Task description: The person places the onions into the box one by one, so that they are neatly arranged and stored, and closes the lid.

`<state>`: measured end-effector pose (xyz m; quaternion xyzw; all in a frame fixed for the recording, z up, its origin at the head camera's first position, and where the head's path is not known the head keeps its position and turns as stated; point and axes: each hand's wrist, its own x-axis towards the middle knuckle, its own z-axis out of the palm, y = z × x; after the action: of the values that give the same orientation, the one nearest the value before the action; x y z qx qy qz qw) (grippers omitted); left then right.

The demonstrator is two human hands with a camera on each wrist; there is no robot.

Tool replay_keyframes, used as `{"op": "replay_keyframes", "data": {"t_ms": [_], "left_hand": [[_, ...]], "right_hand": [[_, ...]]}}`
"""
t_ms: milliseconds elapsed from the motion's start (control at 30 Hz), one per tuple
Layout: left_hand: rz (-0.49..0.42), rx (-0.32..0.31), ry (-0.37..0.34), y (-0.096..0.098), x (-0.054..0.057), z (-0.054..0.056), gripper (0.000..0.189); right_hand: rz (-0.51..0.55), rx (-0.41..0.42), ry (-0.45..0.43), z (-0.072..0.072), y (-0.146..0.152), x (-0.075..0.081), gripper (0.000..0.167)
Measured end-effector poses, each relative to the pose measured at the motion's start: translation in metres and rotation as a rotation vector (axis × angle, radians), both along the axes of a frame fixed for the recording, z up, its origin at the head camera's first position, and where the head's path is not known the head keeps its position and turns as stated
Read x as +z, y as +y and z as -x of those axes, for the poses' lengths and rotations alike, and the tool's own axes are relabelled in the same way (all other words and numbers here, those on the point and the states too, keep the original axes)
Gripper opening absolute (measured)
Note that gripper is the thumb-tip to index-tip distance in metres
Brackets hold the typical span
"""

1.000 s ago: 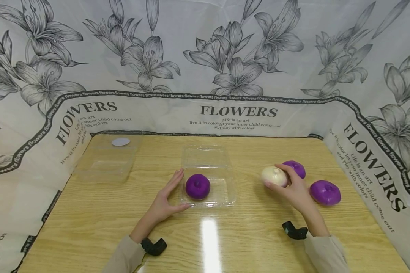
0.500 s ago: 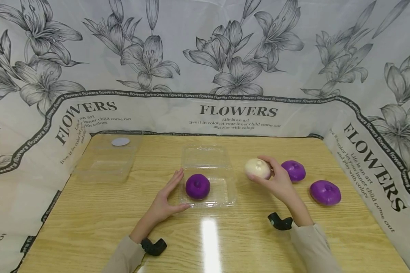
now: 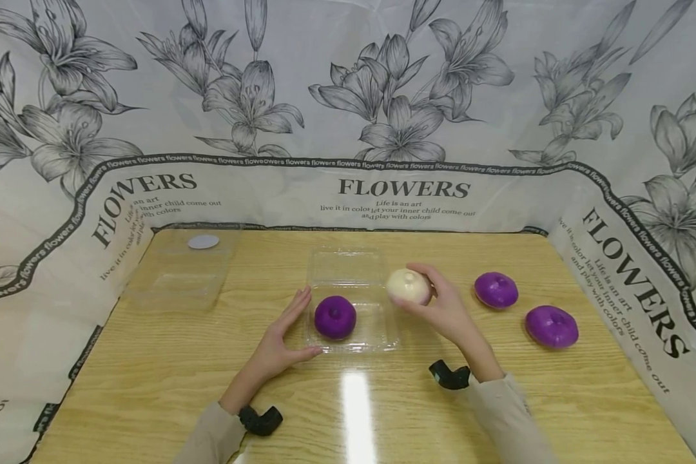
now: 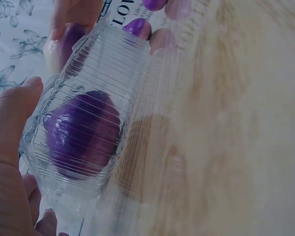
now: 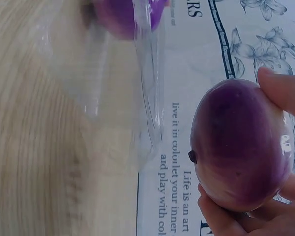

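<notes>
Since prev. frame, R hand (image 3: 445, 312) & its cream-and-purple onion (image 3: 408, 287) have shifted L, to the R edge of the open clear box (image 3: 377, 319); L hand (image 3: 275, 348) unmoved. R thumb & fingers grip the onion round its sides, raised off the table (image 3: 609, 386); whether it's over the box edge or just beside it, I can't tell. L hand is spread, gripping nothing, digits at the box's L edge (contact: can't tell). Counts on my feed: onions, 4 tot., i.e. 1 in R grip; 1 boxed purple onion (image 3: 335, 317), L of & nearer the wearer than the grip; 2 loose purple onions (image 3: 495, 290), R of grip, apart. Clear boxes, 2: one adj. to R grip, lid half laid back; second clear box (image 3: 191, 283), well L of grip, w/ 1 white oval label (image 3: 203, 241). Black curved pcs (image 3: 449, 375), 2: 1 per wrist. In the way: box's R wall, between R grip & boxed purple onion. Floral cloth (image 3: 348, 38) beyond grip.
</notes>
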<state>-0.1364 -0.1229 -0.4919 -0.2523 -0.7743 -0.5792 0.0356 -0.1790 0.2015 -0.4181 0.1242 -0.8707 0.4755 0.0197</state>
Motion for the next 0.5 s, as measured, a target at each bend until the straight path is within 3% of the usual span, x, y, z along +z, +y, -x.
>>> {"op": "replay_keyframes", "data": {"t_ms": [367,500], "left_hand": [[0.013,0.006,-0.007,0.0,0.0,0.0,0.095],[0.009,0.012,0.006,0.0,-0.014,0.006,0.098]], "right_hand": [[-0.031,0.067,0.021,-0.007,-0.029,-0.009,0.073],[-0.049,0.105,0.056,-0.008,-0.035,-0.015,0.073]]}}
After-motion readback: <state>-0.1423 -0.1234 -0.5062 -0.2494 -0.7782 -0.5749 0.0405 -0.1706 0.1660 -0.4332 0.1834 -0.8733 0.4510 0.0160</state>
